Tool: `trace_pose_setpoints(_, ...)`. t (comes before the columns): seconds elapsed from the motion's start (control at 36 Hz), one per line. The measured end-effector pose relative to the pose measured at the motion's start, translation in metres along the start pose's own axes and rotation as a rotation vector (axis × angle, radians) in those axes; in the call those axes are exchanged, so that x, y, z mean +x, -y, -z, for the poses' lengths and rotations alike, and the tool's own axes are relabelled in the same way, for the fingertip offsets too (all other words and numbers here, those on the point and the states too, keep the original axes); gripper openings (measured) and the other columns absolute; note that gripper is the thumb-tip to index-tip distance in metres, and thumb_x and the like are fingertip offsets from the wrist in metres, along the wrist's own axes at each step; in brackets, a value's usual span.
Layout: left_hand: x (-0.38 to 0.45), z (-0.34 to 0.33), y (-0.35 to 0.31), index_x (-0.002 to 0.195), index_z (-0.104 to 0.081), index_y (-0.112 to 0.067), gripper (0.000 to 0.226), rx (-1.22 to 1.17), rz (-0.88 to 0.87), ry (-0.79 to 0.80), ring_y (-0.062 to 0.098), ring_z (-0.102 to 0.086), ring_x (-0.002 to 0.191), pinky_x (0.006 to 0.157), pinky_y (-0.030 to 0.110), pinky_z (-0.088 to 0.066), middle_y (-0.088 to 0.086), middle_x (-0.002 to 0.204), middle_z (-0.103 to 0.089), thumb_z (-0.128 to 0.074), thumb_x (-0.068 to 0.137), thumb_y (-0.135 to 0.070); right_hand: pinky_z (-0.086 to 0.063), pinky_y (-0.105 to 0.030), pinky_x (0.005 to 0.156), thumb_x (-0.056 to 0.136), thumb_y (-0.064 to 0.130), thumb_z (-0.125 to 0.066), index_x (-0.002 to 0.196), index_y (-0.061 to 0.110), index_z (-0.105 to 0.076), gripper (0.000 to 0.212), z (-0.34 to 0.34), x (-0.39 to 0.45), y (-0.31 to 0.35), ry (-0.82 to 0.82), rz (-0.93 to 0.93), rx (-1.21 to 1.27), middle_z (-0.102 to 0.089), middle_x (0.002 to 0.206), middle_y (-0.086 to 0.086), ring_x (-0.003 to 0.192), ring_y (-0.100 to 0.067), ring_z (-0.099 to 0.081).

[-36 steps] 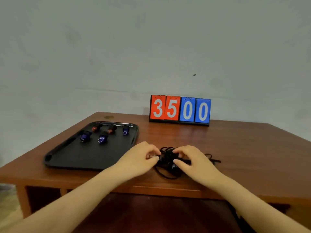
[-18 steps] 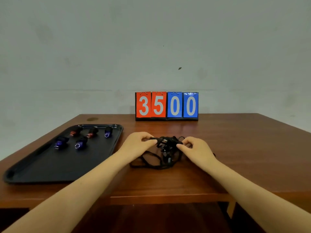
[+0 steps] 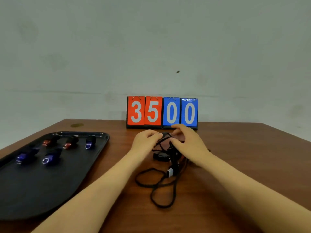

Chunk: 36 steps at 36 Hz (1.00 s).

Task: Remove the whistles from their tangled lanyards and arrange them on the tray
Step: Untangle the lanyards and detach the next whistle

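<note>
Brown wooden table: bears all items

Black rectangular plastic tray: well left of the left hand; five small whistles, blue and red, in two rows at its far end

Red-and-blue flip scoreboard: just beyond both hands, reads 3500

Black tangled cord lanyards: knot between the hands, loops trailing toward the person; a silver-and-black fitting, perhaps a whistle, hangs nearer the right hand

Left hand: fingers pinched narrow on a cord

Right hand: fingers curled onto the knot
</note>
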<state>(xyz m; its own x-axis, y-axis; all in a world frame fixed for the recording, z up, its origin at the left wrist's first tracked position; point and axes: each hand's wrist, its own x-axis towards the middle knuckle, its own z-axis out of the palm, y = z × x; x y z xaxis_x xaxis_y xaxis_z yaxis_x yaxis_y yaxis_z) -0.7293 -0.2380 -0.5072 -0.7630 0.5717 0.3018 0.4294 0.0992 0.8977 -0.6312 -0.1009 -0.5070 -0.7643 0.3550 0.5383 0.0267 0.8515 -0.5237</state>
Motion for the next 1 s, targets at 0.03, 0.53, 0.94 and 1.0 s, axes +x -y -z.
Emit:
trace_pose_setpoints(0.03,-0.001,0.001,0.007,0.096,-0.069,-0.019,0.016,0.000,0.025,0.014,0.012,-0.061,0.085,0.071,0.023,-0.048,-0.003,0.090,-0.066,-0.056,0.095,-0.028,-0.046,-0.024,0.092,0.090,0.033,-0.062,0.129,0.030,-0.051,0.040,-0.009,0.000,-0.003,0.057,-0.018,0.010,-0.059,0.110,0.013,0.104,-0.004,-0.053)
trace_pose_setpoints(0.53,0.005,0.023,0.002,0.125,-0.055,-0.012,0.027,-0.832,0.197,-0.091,0.021,-0.066,0.096,0.084,0.032,-0.052,0.011,0.106,-0.070,-0.047,0.101,-0.021,-0.040,-0.026,0.066,0.097,0.031,-0.053,0.073,0.003,-0.060,0.037,0.005,-0.010,0.000,0.018,-0.143,0.371,-0.062,0.075,-0.016,0.068,-0.013,-0.055)
trace_pose_setpoints(0.94,0.003,0.037,-0.005,0.134,-0.048,-0.014,0.036,-1.228,0.111,-0.220,0.024,-0.064,0.112,0.086,0.030,-0.050,0.011,0.117,-0.069,-0.044,0.102,-0.030,-0.050,-0.036,0.071,0.098,0.027,-0.050,0.080,0.017,-0.068,0.027,0.023,0.000,-0.019,-0.330,-0.612,0.582,-0.069,0.099,-0.021,0.084,-0.029,-0.064)
trace_pose_setpoints(1.0,0.000,0.035,-0.008,0.135,-0.047,-0.012,0.039,-1.227,0.107,-0.188,0.024,-0.065,0.110,0.087,0.031,-0.050,0.012,0.117,-0.069,-0.044,0.101,-0.031,-0.046,-0.037,0.075,0.096,0.021,-0.049,0.099,0.010,-0.067,0.021,0.021,-0.003,-0.023,-0.260,-0.525,0.302,-0.066,0.110,-0.021,0.090,-0.029,-0.060)
